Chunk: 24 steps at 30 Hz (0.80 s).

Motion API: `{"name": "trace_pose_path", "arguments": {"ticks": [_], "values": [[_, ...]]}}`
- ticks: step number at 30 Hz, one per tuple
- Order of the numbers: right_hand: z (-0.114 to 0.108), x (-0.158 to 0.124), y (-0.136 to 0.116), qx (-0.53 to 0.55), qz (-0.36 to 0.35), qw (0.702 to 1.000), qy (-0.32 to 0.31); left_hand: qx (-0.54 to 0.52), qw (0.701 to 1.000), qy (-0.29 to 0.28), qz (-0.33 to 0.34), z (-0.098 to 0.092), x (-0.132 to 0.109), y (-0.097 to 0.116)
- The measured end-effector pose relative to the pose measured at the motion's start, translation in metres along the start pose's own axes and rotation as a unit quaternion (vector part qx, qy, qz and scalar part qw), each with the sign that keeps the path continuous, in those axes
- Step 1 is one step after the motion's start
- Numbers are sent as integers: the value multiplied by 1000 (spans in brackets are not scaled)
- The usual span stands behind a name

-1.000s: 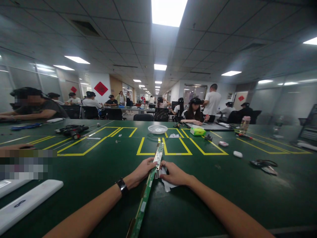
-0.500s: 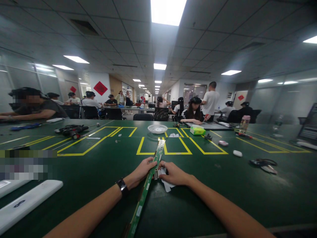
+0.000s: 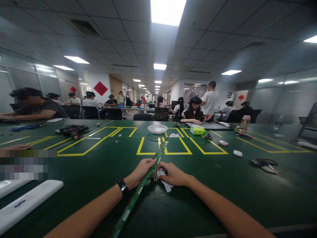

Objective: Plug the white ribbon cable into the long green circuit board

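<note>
My left hand (image 3: 141, 172) is closed around a long, narrow green circuit board (image 3: 132, 203), which slants from the lower left up to the table's middle. Thumb and fingers grip it near its upper part. Close beside the board, my right hand (image 3: 177, 175) pinches a white flat ribbon cable (image 3: 166, 187), whose loose end hangs below the fingers. A small metallic connector (image 3: 156, 176) shows between the board and my right fingertips. I cannot tell whether it is joined to the board.
A white plastic basket (image 3: 157, 128) stands ahead on the green table (image 3: 218, 198). White panels (image 3: 32, 205) lie at the left. A power drill (image 3: 71, 130), a green tissue pack (image 3: 197, 130), a white case (image 3: 237, 153) and a dark-handled tool (image 3: 264, 164) lie around. A co-worker (image 3: 194, 112) sits opposite.
The circuit board has turned, its upper end moving right and its lower end left. My right hand stays close to it with the cable. Another person's hand has appeared at the left edge.
</note>
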State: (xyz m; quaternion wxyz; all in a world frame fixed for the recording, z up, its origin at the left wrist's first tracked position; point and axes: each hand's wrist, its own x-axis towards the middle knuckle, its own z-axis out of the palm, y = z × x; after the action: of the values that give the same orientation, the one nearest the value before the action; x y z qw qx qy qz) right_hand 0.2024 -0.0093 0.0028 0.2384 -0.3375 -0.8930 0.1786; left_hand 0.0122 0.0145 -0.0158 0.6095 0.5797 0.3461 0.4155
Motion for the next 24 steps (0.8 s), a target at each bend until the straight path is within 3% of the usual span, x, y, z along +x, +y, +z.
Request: {"name": "trace_pose_path", "arguments": {"ticks": [8, 13, 18, 24], "values": [[3, 0, 4, 19, 7, 1000, 8, 2, 1000, 6, 8, 2, 1, 3], [7, 1, 6, 73, 37, 995, 55, -6, 1000, 27, 0, -3, 4, -1], [8, 4, 14, 167, 94, 978, 84, -27, 1000, 14, 7, -4, 3, 2], [7, 9, 21, 284, 132, 948, 60, -33, 999, 34, 10, -3, 2, 5]]}}
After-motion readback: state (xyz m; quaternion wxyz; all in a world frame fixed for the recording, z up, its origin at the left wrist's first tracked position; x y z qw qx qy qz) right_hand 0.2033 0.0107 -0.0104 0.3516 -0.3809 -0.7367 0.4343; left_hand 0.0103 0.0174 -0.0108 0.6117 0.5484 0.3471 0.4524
